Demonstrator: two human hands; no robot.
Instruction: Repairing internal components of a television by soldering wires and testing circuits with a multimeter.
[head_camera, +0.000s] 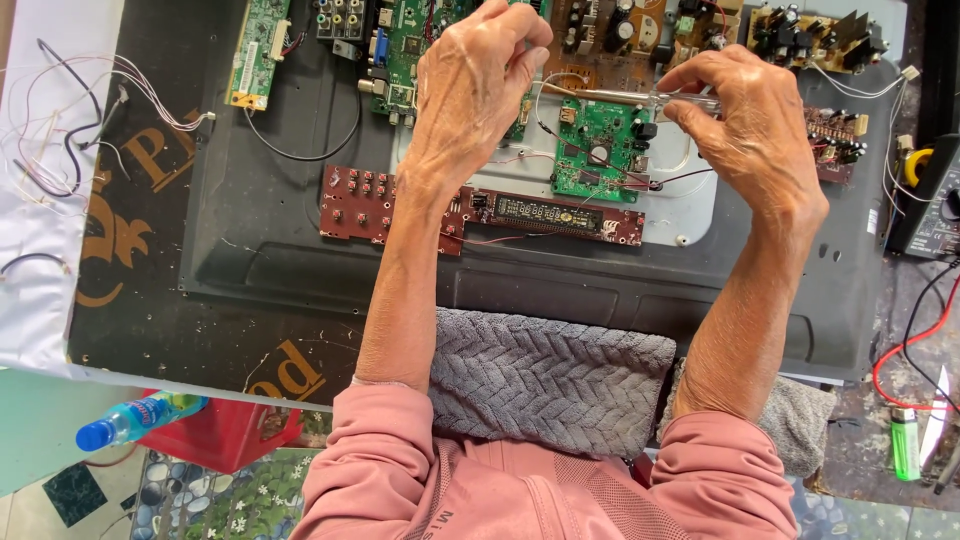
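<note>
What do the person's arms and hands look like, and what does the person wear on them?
Both hands are bare: no gloves, rings or watch show on the left hand or the right hand. The forearms are bare too and look lean and sinewy. The pink sleeves of a long-sleeved top are pushed up near the elbows, where the cloth bunches in folds. Small dark lettering runs down the front of the top.

A slim screwdriver (640, 97) with a clear handle lies level, running left to right, its handle pinched in the right hand's (745, 130) fingers and its metal shaft pointing left toward the left hand (470, 90). Just beneath it sits a small green circuit board (598, 150) (wires trailing off it), flat on a pale metal plate.
</note>
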